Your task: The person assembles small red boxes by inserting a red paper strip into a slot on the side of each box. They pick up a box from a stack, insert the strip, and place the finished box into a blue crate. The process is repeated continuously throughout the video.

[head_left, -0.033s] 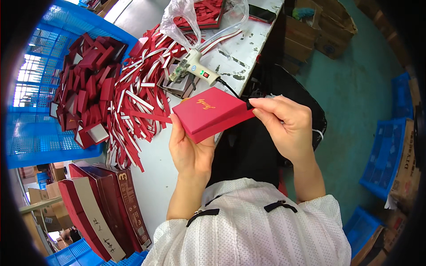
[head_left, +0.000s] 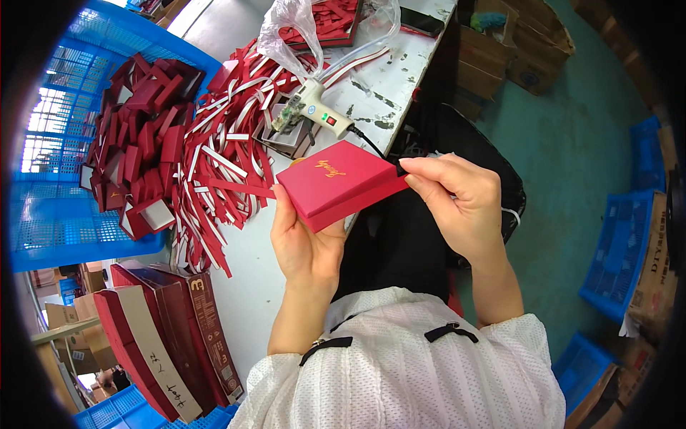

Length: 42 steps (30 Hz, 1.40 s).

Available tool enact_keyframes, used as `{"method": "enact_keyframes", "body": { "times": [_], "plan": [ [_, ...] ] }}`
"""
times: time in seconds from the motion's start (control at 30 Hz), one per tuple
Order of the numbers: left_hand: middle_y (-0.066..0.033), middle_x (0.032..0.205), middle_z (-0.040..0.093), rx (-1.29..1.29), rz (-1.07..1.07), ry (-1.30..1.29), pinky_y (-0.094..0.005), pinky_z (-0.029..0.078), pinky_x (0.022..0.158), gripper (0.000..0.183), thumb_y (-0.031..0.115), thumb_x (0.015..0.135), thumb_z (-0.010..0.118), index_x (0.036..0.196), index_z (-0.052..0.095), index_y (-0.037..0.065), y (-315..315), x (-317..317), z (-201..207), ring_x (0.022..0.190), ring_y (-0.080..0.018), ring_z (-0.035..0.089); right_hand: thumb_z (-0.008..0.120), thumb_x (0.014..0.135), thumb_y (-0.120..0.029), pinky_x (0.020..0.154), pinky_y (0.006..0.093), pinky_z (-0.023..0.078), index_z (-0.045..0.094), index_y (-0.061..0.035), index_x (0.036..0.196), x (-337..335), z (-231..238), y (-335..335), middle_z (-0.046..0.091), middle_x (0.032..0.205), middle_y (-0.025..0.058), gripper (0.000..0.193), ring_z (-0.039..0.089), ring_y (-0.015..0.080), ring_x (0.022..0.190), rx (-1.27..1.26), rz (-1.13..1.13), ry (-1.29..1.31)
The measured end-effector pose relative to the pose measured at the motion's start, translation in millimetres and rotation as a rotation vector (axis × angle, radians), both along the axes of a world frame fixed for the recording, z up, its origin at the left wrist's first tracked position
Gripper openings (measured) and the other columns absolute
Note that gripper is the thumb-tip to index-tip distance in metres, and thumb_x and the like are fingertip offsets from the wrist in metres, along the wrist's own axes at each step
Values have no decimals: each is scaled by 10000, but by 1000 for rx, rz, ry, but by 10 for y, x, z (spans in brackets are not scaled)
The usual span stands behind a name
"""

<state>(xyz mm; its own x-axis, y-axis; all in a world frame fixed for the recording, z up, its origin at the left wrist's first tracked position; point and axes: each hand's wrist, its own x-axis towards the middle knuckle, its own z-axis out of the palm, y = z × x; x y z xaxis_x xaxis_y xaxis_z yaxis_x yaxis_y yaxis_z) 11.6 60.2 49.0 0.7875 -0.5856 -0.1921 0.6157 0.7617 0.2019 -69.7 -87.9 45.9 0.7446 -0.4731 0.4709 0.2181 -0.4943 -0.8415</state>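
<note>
My left hand (head_left: 307, 247) is closed round the near left corner of a small red box (head_left: 336, 176) with gold script on its lid. The box is tilted above the table's edge. My right hand (head_left: 457, 200) pinches the end of a red ribbon strip (head_left: 382, 194), which runs along the box's near side. Past my left thumb another length of red strip (head_left: 243, 187) juts out to the left; whether it is the same piece I cannot tell. Beyond the box lies a cream glue gun (head_left: 321, 114) with a red switch and clumped residue at its nozzle.
Red and white strips (head_left: 221, 157) heap on the white table (head_left: 250, 286). A blue crate (head_left: 57, 154) at the left holds many red boxes (head_left: 136, 136). Large red cartons (head_left: 157, 336) stand at the lower left. A phone (head_left: 421, 21) lies at the far edge, near a plastic bag (head_left: 289, 32).
</note>
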Motion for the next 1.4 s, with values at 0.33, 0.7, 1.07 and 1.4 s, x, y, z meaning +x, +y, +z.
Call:
{"method": "enact_keyframes", "body": {
  "times": [0.33, 0.7, 1.07, 1.4],
  "plan": [
    [-204, 989, 512, -145, -63, 106, -423, 491, 732, 340, 253, 886, 310, 979, 435, -49, 25, -69, -13, 873, -316, 548, 626, 664, -8, 504, 213, 432, 607, -12, 827, -29, -17, -46, 581, 661, 77, 165, 553, 113, 561, 206, 141, 86],
    [-169, 1041, 485, -183, -173, 124, -369, 520, 688, 363, 301, 878, 312, 1092, 376, 15, 80, 29, -409, 936, -282, 522, 573, 695, 46, 650, 194, 430, 523, -10, 916, -175, 39, -38, 535, 779, 30, 233, 518, 80, 677, 467, 121, -67],
    [-183, 1079, 477, -56, -393, -23, -386, 444, 800, 435, 273, 865, 226, 1159, 357, -20, -65, 31, -554, 946, -280, 518, 557, 667, 98, 554, 238, 472, 462, 8, 852, -61, 36, 145, 528, 727, 102, 227, 573, 165, 624, 39, 143, -92],
    [-164, 1084, 482, -120, -431, -77, -382, 419, 831, 432, 279, 875, 210, 1144, 381, -13, 43, 22, -628, 974, -263, 500, 755, 548, -149, 626, 213, 411, 361, -11, 1122, -78, 27, 119, 433, 1064, 74, 709, 458, 89, 696, 79, 51, 12]
  ]
}}
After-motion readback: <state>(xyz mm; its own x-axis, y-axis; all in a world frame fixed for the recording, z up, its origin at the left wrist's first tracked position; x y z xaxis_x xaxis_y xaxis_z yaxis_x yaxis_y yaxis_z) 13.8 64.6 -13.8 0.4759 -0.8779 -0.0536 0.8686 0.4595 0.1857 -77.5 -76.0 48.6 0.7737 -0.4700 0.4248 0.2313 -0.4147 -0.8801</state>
